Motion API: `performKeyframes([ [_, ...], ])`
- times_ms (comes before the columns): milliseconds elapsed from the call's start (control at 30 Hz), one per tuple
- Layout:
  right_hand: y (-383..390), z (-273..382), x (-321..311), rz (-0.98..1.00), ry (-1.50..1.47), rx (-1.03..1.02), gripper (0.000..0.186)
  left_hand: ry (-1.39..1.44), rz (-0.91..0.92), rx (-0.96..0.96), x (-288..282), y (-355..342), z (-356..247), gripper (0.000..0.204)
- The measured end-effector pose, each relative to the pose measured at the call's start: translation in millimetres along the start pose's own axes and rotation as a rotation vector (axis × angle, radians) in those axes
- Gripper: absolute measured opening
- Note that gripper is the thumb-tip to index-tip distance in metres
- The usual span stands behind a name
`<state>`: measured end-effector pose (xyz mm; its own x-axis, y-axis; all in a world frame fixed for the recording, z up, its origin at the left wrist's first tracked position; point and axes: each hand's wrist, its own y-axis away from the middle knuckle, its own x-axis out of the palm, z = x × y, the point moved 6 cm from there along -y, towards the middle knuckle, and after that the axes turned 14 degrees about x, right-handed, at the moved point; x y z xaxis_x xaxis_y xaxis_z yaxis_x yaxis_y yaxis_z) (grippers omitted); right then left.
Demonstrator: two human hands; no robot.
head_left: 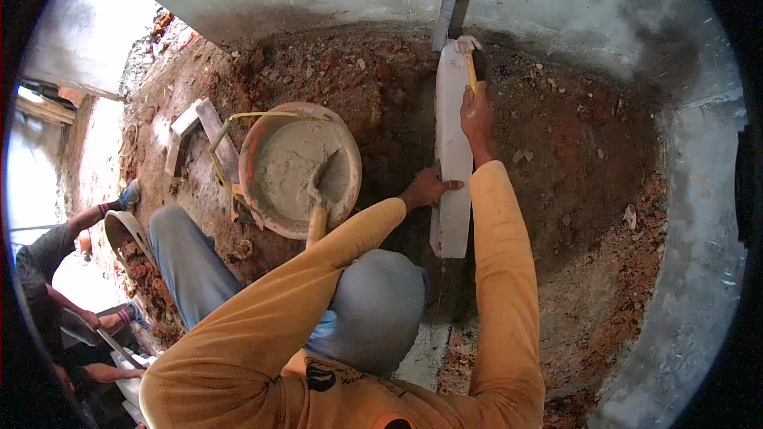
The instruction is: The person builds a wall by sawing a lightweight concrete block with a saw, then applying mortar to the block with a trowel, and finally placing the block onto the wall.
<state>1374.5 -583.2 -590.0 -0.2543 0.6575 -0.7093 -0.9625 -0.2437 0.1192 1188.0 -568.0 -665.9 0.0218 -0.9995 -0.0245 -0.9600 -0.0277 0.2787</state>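
A long white block (pixel 453 143) lies on the soil, its far end against the wall by an upright metal profile (pixel 450 0). My left hand (pixel 429 187) grips the block's left side near the middle, thumb laid across its top. In my right hand (pixel 478 115) is a hammer (pixel 472 71) with a yellow handle, its pale head at the block's far end. Whether the head touches the block I cannot tell. Left of my left hand stands a round bucket (pixel 248 160) of wet grey mortar (pixel 286 163), with a wooden-handled trowel (pixel 318 214) resting in it.
Cut block pieces (pixel 216 137) lie left of the bucket. A tub of soil (pixel 131 238) stands beside my left knee. At the far left, a co-worker's hands (pixel 99 322) hold a tool over pale blocks. Plastered walls (pixel 572 0) bound the back and right (pixel 691 270).
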Motion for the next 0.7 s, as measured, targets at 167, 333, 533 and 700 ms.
performKeyframes([
  [167,-1,24,1,-0.086,0.064,-0.089,0.026,-0.145,-0.09,0.069,-20,-2,9,0.083],
  [333,-3,-25,-28,-0.077,0.122,0.028,0.033,0.07,0.028,-0.109,14,-6,-7,0.085],
  [533,99,-77,-102,-0.11,0.041,0.043,0.041,-0.137,-0.057,0.151,9,-11,18,0.077],
  [700,231,-155,-203,0.35,0.196,0.124,0.042,-0.06,-0.025,0.004,7,-22,30,0.074],
])
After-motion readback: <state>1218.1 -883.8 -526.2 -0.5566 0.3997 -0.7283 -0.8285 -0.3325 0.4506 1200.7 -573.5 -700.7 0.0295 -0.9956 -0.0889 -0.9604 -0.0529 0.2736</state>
